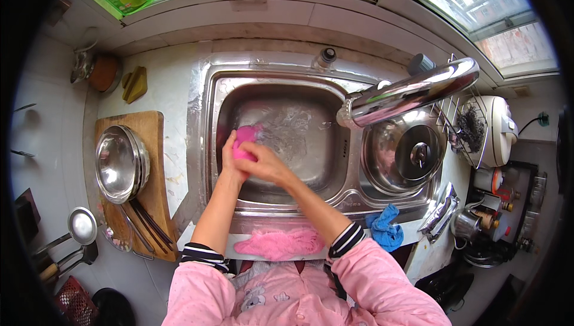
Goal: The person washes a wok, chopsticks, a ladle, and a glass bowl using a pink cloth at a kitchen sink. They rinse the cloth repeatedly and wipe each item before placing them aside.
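Note:
Both my hands are over the left part of a stainless steel sink basin [329, 171], holding a bright pink item [245, 135]. My left hand [230, 159] grips its left side, and my right hand [265, 163] closes over its lower part. Whether it is a cloth or something firmer, I cannot tell, since my fingers cover much of it. Rippling water [287, 131] shows in the basin. A chrome faucet [412, 90] arches over the sink's right side, its spout to the right of my hands.
Stacked steel bowls [117, 164] and chopsticks [150, 223] lie on a wooden cutting board [154, 146] at left. A lidded steel pot [381, 155] occupies the right basin. Along the front edge lie a pink cloth [280, 243] and a blue cloth [386, 229]. A wire rack [466, 120] stands right.

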Demonstrator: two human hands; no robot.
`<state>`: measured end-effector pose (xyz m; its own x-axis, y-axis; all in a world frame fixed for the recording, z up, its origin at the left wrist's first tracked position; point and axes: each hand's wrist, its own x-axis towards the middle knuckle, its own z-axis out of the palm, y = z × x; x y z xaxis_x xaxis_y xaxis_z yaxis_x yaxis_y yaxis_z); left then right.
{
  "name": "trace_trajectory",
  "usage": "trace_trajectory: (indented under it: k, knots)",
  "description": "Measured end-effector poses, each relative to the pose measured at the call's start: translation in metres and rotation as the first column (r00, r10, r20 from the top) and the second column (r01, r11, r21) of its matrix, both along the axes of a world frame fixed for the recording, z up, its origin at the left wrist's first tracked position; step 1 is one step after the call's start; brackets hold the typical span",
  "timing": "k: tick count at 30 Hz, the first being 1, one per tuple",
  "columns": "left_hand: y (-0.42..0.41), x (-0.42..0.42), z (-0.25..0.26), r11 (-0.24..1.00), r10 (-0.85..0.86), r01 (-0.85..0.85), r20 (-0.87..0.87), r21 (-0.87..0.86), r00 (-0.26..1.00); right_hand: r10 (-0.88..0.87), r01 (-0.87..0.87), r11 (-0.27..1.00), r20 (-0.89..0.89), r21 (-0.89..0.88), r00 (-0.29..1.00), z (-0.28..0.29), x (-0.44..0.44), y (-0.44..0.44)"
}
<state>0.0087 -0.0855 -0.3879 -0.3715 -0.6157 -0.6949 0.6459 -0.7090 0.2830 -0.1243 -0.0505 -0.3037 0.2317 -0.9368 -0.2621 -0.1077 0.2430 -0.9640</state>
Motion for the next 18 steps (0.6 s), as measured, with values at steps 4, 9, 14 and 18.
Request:
trace_trajectory:
  k: [4, 9, 14, 18]
  knots:
    - [0.01, 0.017, -0.018, 0.944, -0.295, 0.287, -0.026, -0.164, 0.955, -0.275, 0.253, 0.952, -0.119, -0.172, 0.954, 0.009, 0.031, 0.012]
    - [0.015, -0.021, 0.024, 1.0, 0.007, -0.006, -0.054, 0.017, 0.999, -0.495, 0.346, 0.863, -0.482, -0.368, 0.723, -0.058, -0.005, -0.014]
    - [-0.005, -0.023, 0.054, 0.966, -0.088, 0.146, 0.261, -0.212, 0.961, -0.298, 0.044, 0.869, -0.451, -0.492, 0.841, -0.056, -0.062, -0.009]
    - [0.003, 0.003, 0.037, 0.948, -0.255, 0.313, 0.443, -0.061, 0.859, -0.354, 0.147, 0.912, -0.554, -0.383, 0.753, -0.078, -0.077, 0.006]
